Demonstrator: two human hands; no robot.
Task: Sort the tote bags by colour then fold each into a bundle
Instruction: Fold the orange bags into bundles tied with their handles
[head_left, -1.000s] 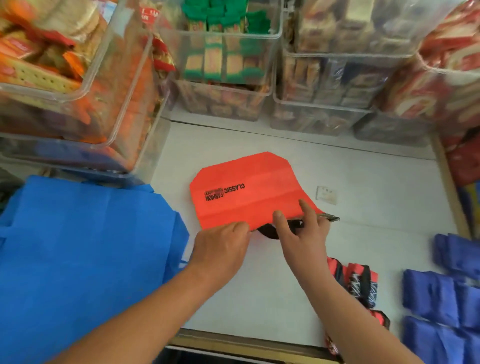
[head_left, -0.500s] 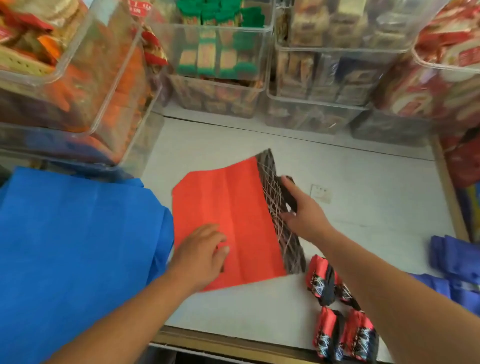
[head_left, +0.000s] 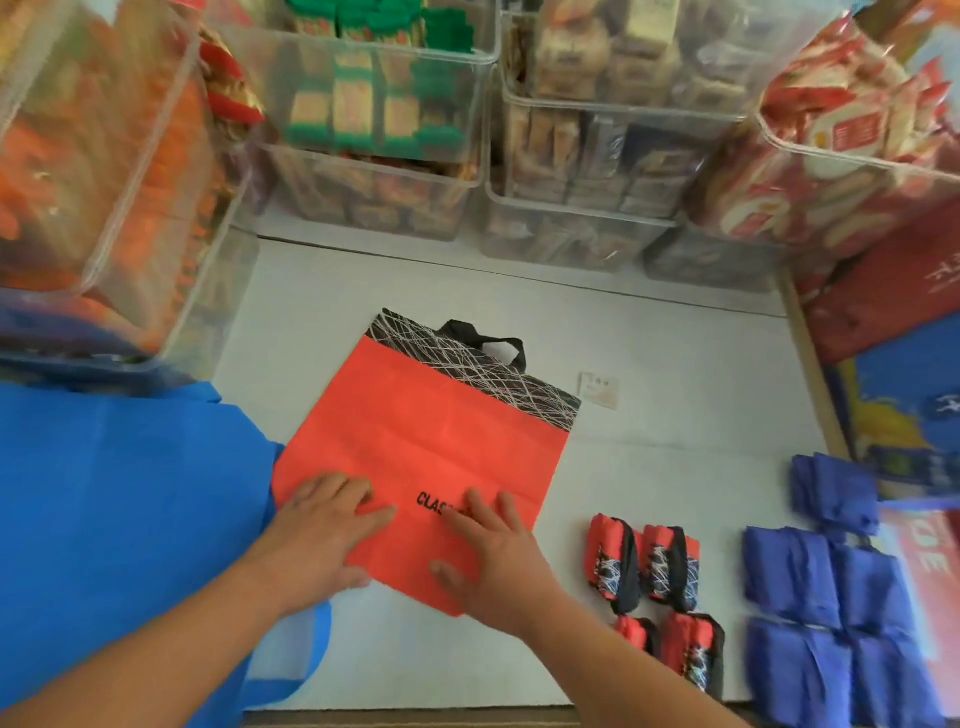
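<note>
Red tote bag (head_left: 415, 447) lettering half hidden under right hand (head_left: 498, 561); blue bundles (head_left: 831, 613) blurred.

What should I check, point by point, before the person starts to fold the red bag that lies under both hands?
1. Red bag lies spread flat on the white table: ok.
2. Left hand and right hand both press its near edge, palms down: ok.
3. Black handles tucked in: not ok, they stick out past the far edge.
4. Bag clear of the blue bag on the left: cannot tell, their edges meet.
5. Room beside the red bundles for one more: cannot tell.
6. Blue bundles kept apart from the red ones: ok.
</note>
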